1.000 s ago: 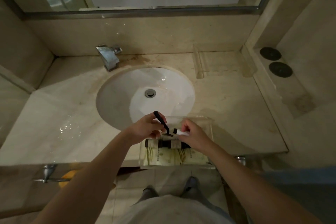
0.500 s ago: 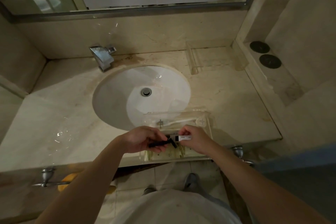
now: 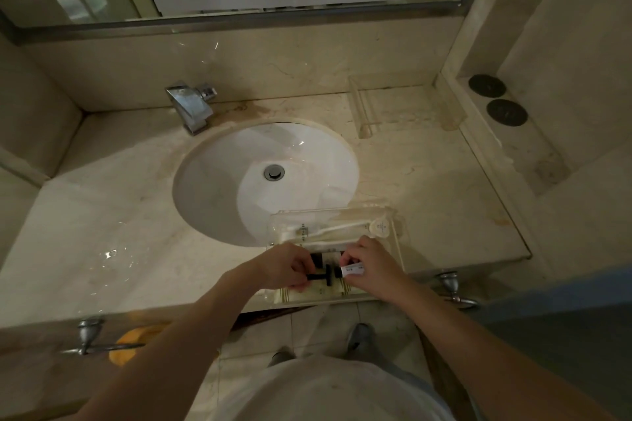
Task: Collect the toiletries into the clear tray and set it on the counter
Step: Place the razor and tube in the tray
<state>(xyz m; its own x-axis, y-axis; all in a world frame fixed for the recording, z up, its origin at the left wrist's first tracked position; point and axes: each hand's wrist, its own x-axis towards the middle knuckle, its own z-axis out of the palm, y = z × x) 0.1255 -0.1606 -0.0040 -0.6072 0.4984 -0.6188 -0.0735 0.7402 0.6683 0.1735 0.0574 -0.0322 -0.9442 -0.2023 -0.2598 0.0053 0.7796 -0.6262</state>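
Two hands work over the clear rectangular plastic tray (image 3: 398, 243) at the counter's near edge, beside the white oval sink (image 3: 246, 174). The left hand (image 3: 285, 268) grips a black T-shaped razor (image 3: 321, 276), now lowered flat into the tray rather than raised as a second ago — the right hand (image 3: 371, 267) pinches a small white tube (image 3: 352, 271). The beige marble counter (image 3: 444, 188) lies open to the far right.

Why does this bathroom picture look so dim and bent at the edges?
Head view: the light is low and warm; the wide lens bows the counter edges and mirror frame; glare glints on the sink and wet marble; the clear tray nearly vanishes; both hands' shadow hides the small items.
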